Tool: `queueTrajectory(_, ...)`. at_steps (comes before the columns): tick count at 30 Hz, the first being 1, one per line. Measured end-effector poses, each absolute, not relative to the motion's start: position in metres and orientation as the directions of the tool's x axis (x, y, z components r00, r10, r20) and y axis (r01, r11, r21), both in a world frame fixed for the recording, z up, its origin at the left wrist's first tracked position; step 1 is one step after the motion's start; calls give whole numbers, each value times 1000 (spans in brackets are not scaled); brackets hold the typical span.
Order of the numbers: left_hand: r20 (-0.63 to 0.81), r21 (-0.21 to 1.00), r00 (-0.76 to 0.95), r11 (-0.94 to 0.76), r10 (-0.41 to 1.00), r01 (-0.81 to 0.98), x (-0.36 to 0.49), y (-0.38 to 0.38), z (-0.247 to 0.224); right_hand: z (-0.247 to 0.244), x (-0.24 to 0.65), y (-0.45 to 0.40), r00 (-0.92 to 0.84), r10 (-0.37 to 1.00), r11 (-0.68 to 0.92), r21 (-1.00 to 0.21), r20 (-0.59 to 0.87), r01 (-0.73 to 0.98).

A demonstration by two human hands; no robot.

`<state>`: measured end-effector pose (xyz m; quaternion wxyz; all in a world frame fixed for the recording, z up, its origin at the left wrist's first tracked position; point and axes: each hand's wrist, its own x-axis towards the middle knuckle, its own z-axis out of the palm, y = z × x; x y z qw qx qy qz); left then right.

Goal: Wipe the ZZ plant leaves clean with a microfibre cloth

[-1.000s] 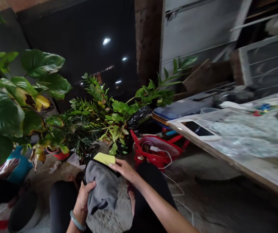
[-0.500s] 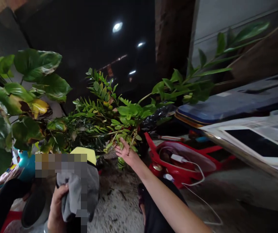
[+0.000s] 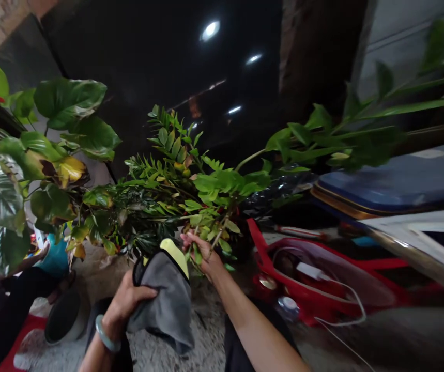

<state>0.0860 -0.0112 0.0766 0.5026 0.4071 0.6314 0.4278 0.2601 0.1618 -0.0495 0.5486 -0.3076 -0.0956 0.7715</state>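
My left hand (image 3: 131, 299), with a pale bangle at its wrist, grips a grey cloth (image 3: 163, 305) with a dark edge and a yellow-green side showing at the top. Right of the cloth, my right hand (image 3: 204, 253) is in among the low sprigs of a leafy green plant (image 3: 217, 191). Its fingers are curled about a stem, partly hidden by small leaves. The cloth's yellow-green part is close to my right fingertips; whether they touch I cannot tell.
A large-leaved plant (image 3: 70, 101) with yellowing leaves stands at left. Below it are a grey bucket (image 3: 64, 320) and another person's dark-clothed leg (image 3: 22, 299). On the right are a red basket (image 3: 307, 305) with a white cable (image 3: 361, 305), and a blue-topped surface (image 3: 411, 178).
My left hand has brought the cloth right, closer to my right hand. The right hand's outstretched fingers have curled in around the stem. The view has shifted a little to the left.
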Motion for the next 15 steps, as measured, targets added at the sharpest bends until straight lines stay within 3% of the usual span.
queueTrajectory(3, -118, 993, -330, 117, 937, -24, 80, 4, 121, -52, 261, 165, -220, 906, -376, -448, -362, -811)
queueTrajectory(6, -8, 992, -463, -53, 886, -118, 85, 36, 136, -53, 260, 165, -216, 899, -380, -434, -380, -817)
queueTrajectory(12, -236, 969, -329, 196, 914, -152, 92, 45, 82, -57, 270, 155, -286, 891, -418, -395, -352, -818)
queueTrajectory(15, -286, 944, -258, 225, 923, -242, 87, 35, 85, -61, 274, 152, -264, 882, -425, -416, -392, -804)
